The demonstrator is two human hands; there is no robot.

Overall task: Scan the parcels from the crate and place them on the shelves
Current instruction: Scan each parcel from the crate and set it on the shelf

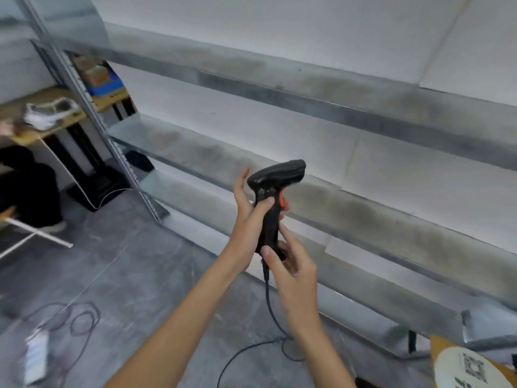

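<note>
A black handheld barcode scanner (272, 189) with an orange trigger is held upright in front of me. My left hand (249, 219) wraps the upper handle, thumb on its front. My right hand (291, 264) grips the bottom of the handle where the black cable (270, 303) leaves it. Grey metal shelves (349, 208) run across the view behind the scanner, with bare boards. A brown parcel (470, 365) with a round white label shows at the bottom right corner. No crate is in view.
A shelf upright (92, 107) stands at the left. Beyond it is a wooden desk (50, 107) with a white object and boxes. A person in black sits at far left (25, 186). Loose cables and a white adapter (36, 357) lie on the grey floor.
</note>
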